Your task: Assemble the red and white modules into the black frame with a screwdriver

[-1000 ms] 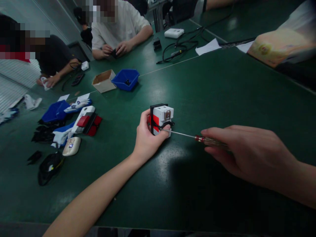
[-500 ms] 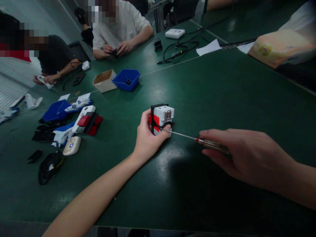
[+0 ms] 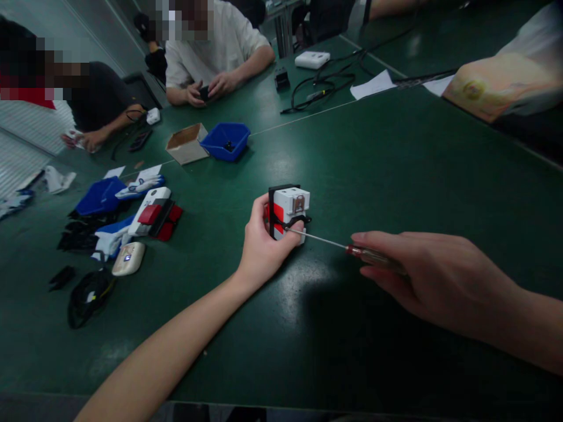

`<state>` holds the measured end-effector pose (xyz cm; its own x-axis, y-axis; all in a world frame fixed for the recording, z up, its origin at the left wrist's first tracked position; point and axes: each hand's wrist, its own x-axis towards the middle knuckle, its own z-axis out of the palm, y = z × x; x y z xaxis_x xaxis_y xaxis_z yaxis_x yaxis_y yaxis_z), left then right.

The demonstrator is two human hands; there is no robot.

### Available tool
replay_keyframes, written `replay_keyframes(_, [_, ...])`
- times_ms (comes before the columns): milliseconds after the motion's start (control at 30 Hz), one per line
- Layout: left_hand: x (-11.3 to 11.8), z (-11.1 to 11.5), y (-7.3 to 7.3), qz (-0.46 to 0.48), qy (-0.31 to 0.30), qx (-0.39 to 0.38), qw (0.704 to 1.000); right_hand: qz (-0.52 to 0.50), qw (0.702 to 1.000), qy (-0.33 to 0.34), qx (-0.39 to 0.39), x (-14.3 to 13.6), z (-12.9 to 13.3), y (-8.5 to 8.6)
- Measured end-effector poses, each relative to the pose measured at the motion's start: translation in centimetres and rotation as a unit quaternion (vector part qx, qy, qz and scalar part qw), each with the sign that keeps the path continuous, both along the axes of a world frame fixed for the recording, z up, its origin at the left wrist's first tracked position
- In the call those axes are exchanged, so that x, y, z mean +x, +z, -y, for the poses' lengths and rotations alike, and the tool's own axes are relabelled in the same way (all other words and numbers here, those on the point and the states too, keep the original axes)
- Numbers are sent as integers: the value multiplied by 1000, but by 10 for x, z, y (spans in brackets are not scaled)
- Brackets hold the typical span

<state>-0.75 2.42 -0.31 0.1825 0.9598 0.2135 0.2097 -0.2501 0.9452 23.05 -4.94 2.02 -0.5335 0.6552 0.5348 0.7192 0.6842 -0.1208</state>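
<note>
Near the middle of the green table, my left hand is closed around a small white and red box-shaped device with a black frame at its back. A black strip crosses the device's near side, beside my thumb. My right hand grips the handle of a screwdriver. Its thin metal shaft points left, and the tip meets the device close to the black strip and my left thumb. What exactly the tip touches is too small to make out.
A cardboard box and a blue bin stand beyond my left hand. Leftward lie gloves, a white device with red straps, a beige case and a coiled black cable. Two people sit across the table handling small items.
My right hand and the screwdriver handle have shifted very slightly left, the fingers moving a little on the handle. My left hand and the device stay in place.
</note>
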Motion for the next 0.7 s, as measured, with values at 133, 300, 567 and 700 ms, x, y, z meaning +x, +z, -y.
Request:
replay_keyframes(133, [0, -1, -1, 6, -1, 3, 1000, -18, 997, 63, -30, 2, 5, -11])
replay_keyframes(300, [0, 0, 0, 1, -2, 8, 1000, -32, 999, 35, -5, 6, 5, -7])
replay_keyframes(567, [-1, 0, -2, -9, -3, 16, 1000, -27, 999, 29, -28, 1, 3, -3])
replay_keyframes(700, [-1, 0, -2, -2, -4, 17, 1000, -28, 996, 74, -44, 5, 7, -10])
